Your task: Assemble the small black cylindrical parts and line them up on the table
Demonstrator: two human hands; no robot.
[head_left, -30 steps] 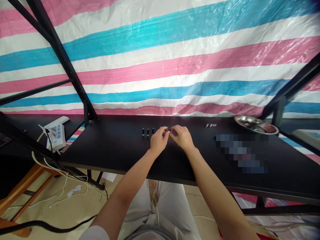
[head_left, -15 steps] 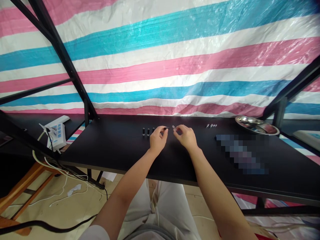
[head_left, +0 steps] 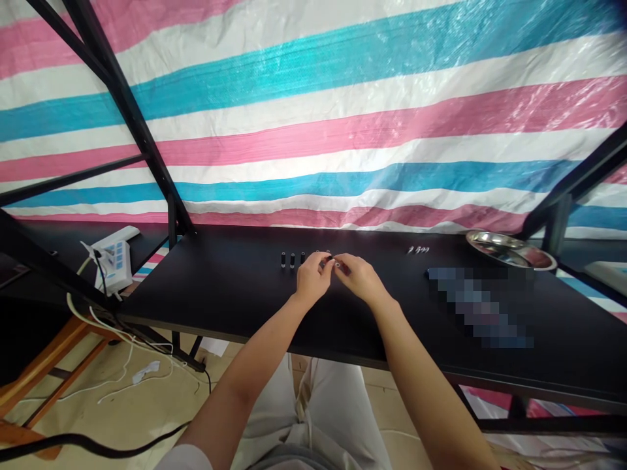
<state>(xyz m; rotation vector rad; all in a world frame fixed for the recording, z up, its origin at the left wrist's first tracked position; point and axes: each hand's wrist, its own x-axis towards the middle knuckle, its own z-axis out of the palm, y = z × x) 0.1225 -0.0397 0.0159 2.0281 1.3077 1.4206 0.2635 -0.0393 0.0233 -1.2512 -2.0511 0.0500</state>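
Note:
My left hand (head_left: 312, 279) is closed in a pinch on a small black cylinder (head_left: 330, 258), mostly hidden by the fingers. Fingertips of my right hand (head_left: 361, 277) press together around a small pale piece (head_left: 337, 264) with a round end. Both hands meet just above the black table (head_left: 235, 281), their fingertips touching or nearly so. Whether the two pieces are joined, I cannot tell. Left of my hands, several small black cylinders (head_left: 292, 260) stand upright in a row. Part of that row is hidden behind my left hand.
At the back right lie several small shiny pieces (head_left: 418, 250) beside a round metal tray (head_left: 509, 251). A blurred-out dark object (head_left: 477, 307) lies nearer on the right. Black metal posts (head_left: 147, 137) flank the table. A white power strip (head_left: 115, 264) with cables is at left.
My right hand has moved left with the pale piece, closing the gap to my left hand. The black cylinder and the pale piece are now together. The view has shifted slightly.

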